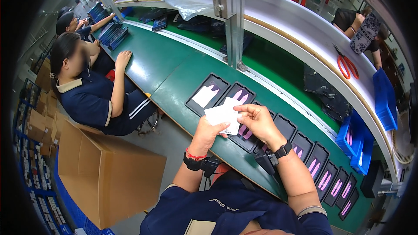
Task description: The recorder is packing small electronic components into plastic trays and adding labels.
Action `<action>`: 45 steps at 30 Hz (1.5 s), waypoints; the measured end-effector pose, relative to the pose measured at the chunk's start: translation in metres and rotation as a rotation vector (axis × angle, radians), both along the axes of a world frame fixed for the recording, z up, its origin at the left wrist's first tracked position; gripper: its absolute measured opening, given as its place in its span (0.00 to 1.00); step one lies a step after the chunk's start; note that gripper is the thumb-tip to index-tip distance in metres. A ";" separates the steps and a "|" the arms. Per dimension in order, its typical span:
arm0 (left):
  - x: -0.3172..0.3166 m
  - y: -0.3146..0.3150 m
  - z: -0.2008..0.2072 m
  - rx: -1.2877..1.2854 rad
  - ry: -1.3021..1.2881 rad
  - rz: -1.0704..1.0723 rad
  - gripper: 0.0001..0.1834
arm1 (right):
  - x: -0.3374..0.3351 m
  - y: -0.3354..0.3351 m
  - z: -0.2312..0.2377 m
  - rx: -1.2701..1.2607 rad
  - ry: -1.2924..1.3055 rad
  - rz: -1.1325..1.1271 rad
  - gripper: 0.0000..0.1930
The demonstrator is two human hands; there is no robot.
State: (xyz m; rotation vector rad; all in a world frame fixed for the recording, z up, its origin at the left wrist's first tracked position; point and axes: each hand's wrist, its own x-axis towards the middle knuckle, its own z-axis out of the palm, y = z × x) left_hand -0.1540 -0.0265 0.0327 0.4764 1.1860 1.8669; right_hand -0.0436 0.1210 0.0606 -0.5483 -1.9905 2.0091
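Observation:
My left hand (206,134) grips a small stack of white cards (223,118), its thumb lying across their lower part. My right hand (260,122) pinches at the cards' right edge with thumb and forefinger. Beneath and around both hands stands a row of black trays (285,127) on the green table. Slim pink pointed pieces (313,167) lie in several of them, in pairs where they show clearly. The leftmost tray (190,102) also has a white card (204,97) over its pink pieces. My hands partly cover the trays below them.
A metal post (235,39) rises behind the trays, beside a green conveyor (270,63). Red-handled scissors (347,66) lie on the white shelf. Blue bins (355,141) stand at right. A co-worker (87,91) sits at left, near a large open cardboard box (126,182).

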 end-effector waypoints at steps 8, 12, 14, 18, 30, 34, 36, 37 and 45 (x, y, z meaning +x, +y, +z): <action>0.010 -0.001 -0.007 -0.059 0.125 -0.097 0.13 | 0.041 -0.009 -0.012 0.072 -0.024 -0.275 0.07; -0.002 -0.017 -0.005 -0.121 0.156 0.003 0.14 | 0.045 0.000 -0.026 0.062 -0.091 -0.437 0.07; -0.002 -0.018 -0.001 -0.130 0.125 0.040 0.17 | 0.046 0.001 -0.030 0.149 -0.190 -0.443 0.09; 0.017 -0.005 0.003 0.005 -0.025 -0.114 0.17 | 0.052 -0.008 -0.017 1.022 -0.006 -0.584 0.15; 0.077 0.040 -0.002 -0.042 -0.167 -0.369 0.17 | 0.103 0.007 -0.007 0.095 -0.034 -0.338 0.06; 0.071 0.038 -0.009 -0.045 -0.110 -0.356 0.18 | 0.123 0.012 0.003 -0.039 -0.089 -0.353 0.05; 0.068 0.035 -0.007 -0.062 -0.037 -0.312 0.17 | 0.133 0.014 -0.007 -0.027 -0.032 -0.427 0.04; 0.068 0.033 -0.004 -0.064 -0.039 -0.317 0.17 | 0.135 0.016 -0.012 -0.029 -0.034 -0.432 0.04; 0.082 0.045 0.002 -0.093 0.006 -0.247 0.17 | 0.131 0.009 -0.026 0.646 -0.378 -0.648 0.16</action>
